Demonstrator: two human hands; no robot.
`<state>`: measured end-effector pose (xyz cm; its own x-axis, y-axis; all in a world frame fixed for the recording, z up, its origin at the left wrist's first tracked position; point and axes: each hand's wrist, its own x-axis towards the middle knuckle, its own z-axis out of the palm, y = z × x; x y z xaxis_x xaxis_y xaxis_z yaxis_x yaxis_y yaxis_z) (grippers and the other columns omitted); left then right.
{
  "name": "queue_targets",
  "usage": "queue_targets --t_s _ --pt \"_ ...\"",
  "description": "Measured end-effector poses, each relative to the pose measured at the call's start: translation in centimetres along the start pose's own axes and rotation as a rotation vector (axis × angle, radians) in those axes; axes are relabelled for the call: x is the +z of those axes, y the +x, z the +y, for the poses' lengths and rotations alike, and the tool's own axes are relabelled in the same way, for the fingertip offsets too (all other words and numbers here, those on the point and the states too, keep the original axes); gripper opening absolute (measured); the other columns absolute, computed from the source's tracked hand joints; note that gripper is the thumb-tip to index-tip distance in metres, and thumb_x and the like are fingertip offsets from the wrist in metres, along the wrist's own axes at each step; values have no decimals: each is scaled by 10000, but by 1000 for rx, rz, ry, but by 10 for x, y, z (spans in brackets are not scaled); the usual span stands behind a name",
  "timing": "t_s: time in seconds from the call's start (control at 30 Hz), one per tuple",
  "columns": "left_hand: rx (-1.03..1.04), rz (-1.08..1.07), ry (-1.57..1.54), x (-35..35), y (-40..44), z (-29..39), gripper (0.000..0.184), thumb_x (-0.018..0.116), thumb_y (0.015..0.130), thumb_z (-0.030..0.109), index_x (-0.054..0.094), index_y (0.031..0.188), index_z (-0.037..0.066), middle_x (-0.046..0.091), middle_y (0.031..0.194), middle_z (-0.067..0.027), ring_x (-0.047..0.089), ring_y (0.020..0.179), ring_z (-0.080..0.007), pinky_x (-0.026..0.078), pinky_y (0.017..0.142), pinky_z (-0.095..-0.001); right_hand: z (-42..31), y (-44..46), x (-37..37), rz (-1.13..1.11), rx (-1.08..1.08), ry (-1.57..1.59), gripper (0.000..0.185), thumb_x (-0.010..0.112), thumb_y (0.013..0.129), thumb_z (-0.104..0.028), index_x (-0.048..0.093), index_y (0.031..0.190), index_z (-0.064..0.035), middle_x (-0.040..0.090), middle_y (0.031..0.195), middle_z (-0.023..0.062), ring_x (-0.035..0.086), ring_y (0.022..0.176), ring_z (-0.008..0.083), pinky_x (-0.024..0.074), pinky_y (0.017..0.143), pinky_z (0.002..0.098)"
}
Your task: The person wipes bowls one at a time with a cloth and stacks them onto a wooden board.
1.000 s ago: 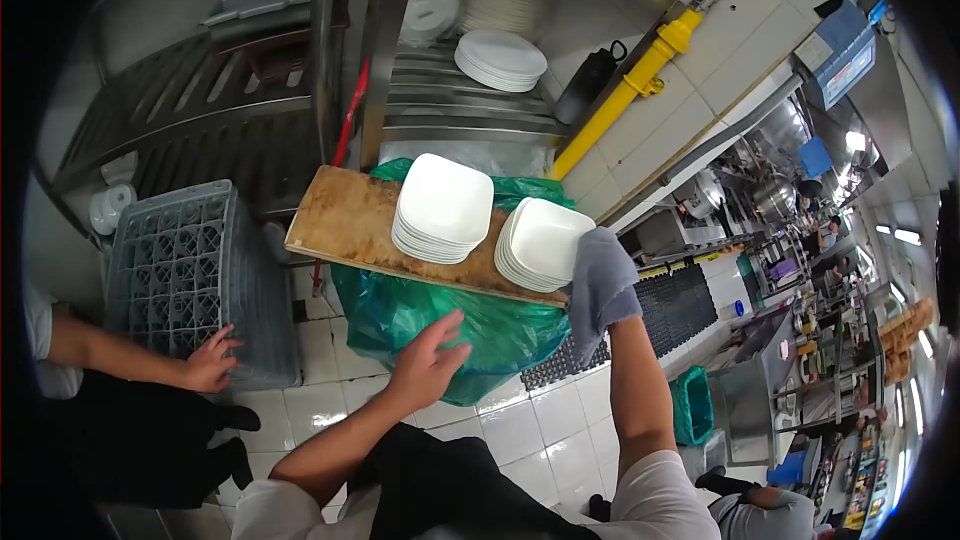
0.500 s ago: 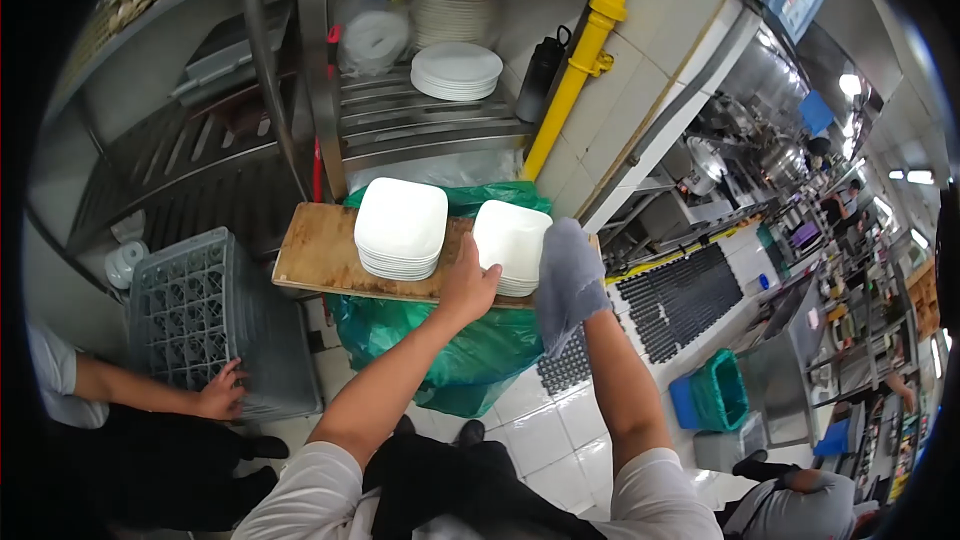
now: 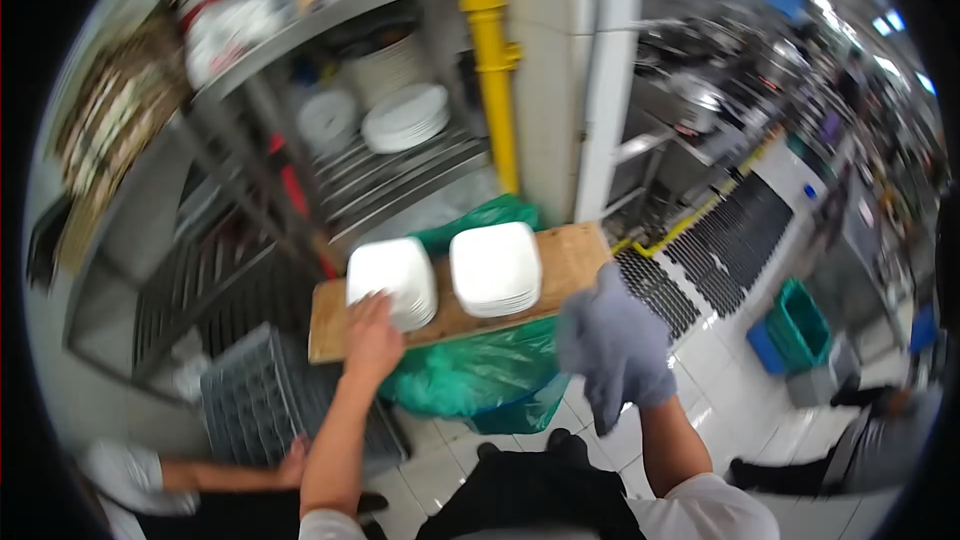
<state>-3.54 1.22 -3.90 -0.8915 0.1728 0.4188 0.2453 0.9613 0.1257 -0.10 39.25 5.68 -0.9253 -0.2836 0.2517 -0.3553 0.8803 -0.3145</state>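
Two stacks of white square plates stand on a wooden board: a left stack (image 3: 392, 275) and a right stack (image 3: 495, 265). My left hand (image 3: 374, 340) is at the near left corner of the left stack, fingers extended and touching the plates, not wrapped round them. A grey cloth (image 3: 615, 340) covers my right hand, hiding its fingers; it hangs off the near right end of the wooden board (image 3: 575, 245), apart from the plates. Under the board is a green plastic bag (image 3: 450, 375) over a bin.
Round white plates (image 3: 405, 120) sit on a metal slatted shelf behind, beside a yellow pipe (image 3: 487, 50). At the left, another person's hand (image 3: 293, 462) touches a grey rack (image 3: 250, 400). Black floor mats (image 3: 730, 240) and a green-lined bin (image 3: 800, 320) lie right.
My left hand has gone from the right stack to the left stack. My right hand, with the cloth, has drawn away from the right stack. The camera view has turned.
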Motion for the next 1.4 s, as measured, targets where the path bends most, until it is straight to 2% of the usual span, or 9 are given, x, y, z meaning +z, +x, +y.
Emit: queue_targets --t_s 0.13,0.43,0.6,0.7,0.8,0.9,1.0,1.23,1.4 --pt "77 -292 175 -13 10 -28 439 633 743 126 644 1167 15 675 1099 -190 617 1064 -352 411 1032 -495 57 -79 155 -88 139 839 144 641 768 -249 636 760 -105 650 718 106 648 638 307 495 564 414" --pt "140 -426 284 -52 40 -4 300 589 786 127 719 1044 47 716 937 -164 678 878 -357 530 806 -464 16 -74 72 -265 -162 392 47 596 788 -158 591 793 -112 583 724 112 622 595 309 489 528 418" --pt "98 -426 -29 -51 47 -4 325 709 777 181 704 1071 43 673 954 -180 652 912 -370 516 814 -449 17 -78 8 -544 501 1597 147 550 803 -146 523 678 -74 510 675 59 575 573 203 486 524 332" --pt "124 -483 29 -37 49 -13 364 761 775 200 690 1082 19 642 985 -199 626 958 -383 500 842 -441 28 -73 35 127 -408 369 160 480 894 -146 522 764 -63 507 707 30 543 582 150 458 542 274" --pt "100 -479 13 -31 50 -30 408 761 798 218 666 1119 -15 630 1021 -214 615 980 -389 493 857 -438 34 -91 30 -200 -483 29 128 488 910 -130 544 815 -63 547 772 34 548 663 150 458 621 278" --pt "-60 -370 -164 -35 40 -22 431 747 828 200 634 1154 -58 659 1030 -201 649 953 -326 502 829 -408 19 -95 -9 -322 -65 1229 28 556 859 -71 583 867 -70 570 833 42 566 776 181 470 715 335" --pt "-237 -254 -611 -55 32 -18 348 719 864 178 654 1133 -34 703 1005 -116 653 894 -180 507 804 -329 27 -96 48 -377 216 1333 164 645 749 -2 613 888 -83 587 870 29 587 877 173 467 738 327" --pt "-574 340 -1571 -67 -49 57 296 703 890 110 657 1149 -24 702 1034 -66 647 926 -133 504 851 -295 -36 -68 -3 -304 -441 -419 296 702 759 -227 576 984 -83 585 877 59 570 892 247 445 867 368" --pt "-687 414 -1772 -53 -94 99 326 685 884 68 626 1192 -19 690 1087 -86 656 963 -156 513 878 -311 -52 -77 25 -140 -301 48 475 706 810 -223 573 1233 -52 614 1150 137 579 1072 278 463 920 370"
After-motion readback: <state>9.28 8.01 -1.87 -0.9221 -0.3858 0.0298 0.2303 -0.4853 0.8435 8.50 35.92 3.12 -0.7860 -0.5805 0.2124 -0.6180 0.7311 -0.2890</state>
